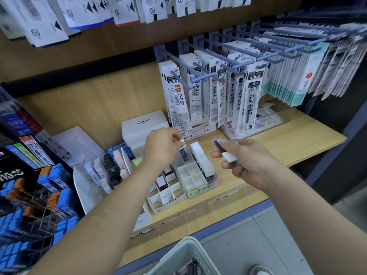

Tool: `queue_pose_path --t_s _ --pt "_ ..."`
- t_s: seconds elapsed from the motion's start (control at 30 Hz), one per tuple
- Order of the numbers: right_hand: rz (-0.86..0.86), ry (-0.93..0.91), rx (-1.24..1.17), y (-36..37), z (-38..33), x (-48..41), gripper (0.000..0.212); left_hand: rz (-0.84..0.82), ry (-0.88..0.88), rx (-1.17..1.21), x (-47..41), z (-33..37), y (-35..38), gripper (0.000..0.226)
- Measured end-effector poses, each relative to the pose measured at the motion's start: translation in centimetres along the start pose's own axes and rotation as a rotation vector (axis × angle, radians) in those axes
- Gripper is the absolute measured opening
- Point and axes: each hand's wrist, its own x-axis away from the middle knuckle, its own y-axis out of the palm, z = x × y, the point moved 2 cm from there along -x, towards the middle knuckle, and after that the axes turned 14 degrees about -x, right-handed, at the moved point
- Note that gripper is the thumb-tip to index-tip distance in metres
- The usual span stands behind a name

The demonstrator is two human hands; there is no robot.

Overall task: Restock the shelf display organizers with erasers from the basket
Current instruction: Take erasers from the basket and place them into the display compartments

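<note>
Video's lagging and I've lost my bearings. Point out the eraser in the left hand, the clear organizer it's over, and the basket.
eraser [183,144]: head view, on its white end.
organizer [208,187]: head view, on its clear front wall.
basket [178,257]: head view, on its slotted side wall.

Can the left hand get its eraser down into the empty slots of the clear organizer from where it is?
Probably yes: the left hand holds its eraser just over the clear organizer, whose empty slots lie open from above.

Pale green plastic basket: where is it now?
Head view, bottom centre: the pale green plastic basket sits below the front edge of the light wooden shelf.
</note>
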Motion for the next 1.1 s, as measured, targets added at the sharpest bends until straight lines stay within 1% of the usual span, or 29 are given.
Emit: queue_pose_path --t_s 0.1,0.17,0.23,0.3,0.47,0.57,0.63,0.7,0.73,0.8,0.83,0.87,0.97,1.0,1.1 --pt "0.032 -0.005 0.038 -0.1 0.2 -0.5 0.022 -0.034 0.045 -0.052 -0.6 0.2 1.0 0.016" --pt "0.050 0.011 0.017 -0.1 0.2 -0.6 0.018 -0.048 0.081 -0.099 -0.7 0.3 1.5 0.018" --pt "0.043 0.040 -0.031 0.0 0.2 -0.7 0.015 -0.050 0.112 -0.148 -0.8 0.3 1.7 0.017" --pt "0.019 0.060 -0.058 0.1 0.4 -0.8 0.017 -0.042 0.136 -0.190 -1.0 0.3 1.8 0.017" --pt "0.016 0.026 -0.009 -0.3 0.5 -1.1 0.014 -0.047 0.267 -0.367 -1.2 0.3 2.4 0.017" --pt "0.027 0.004 -0.026 -0.4 0.3 -1.0 0.008 -0.037 0.289 -0.393 -1.3 0.1 2.7 0.018" --pt "0.019 -0.016 -0.060 -0.4 0.2 -0.9 0.015 -0.027 0.282 -0.374 -1.2 0.1 2.5 0.018" --pt "0.009 -0.029 -0.091 0.0 0.0 -0.6 0.012 0.005 0.221 -0.268 -1.0 0.3 2.0 0.016" --pt "0.012 -0.021 -0.098 0.2 -0.1 -0.4 0.009 0.015 0.160 -0.154 -0.8 0.4 1.6 0.014" --pt "-0.009 0.005 -0.075 0.7 -0.3 -0.1 0.005 -0.017 0.031 0.187 -0.2 0.8 0.6 0.011" --pt "-0.047 0.010 -0.042 1.0 -0.2 0.1 0.006 -0.064 -0.006 0.350 0.3 1.1 0.1 0.011" --pt "-0.094 0.010 -0.006 1.3 -0.1 0.2 0.006 -0.125 -0.010 0.457 0.8 1.6 -0.4 0.013" --pt "-0.206 -0.005 0.065 2.0 0.2 0.4 0.004 -0.272 0.038 0.654 2.4 2.9 -1.6 0.013" --pt "-0.226 -0.011 0.071 2.1 0.3 0.5 0.001 -0.291 0.036 0.714 2.7 3.2 -1.9 0.012" --pt "-0.278 -0.037 0.102 2.2 0.2 0.6 0.005 -0.303 -0.011 0.822 3.1 3.2 -2.1 0.016"
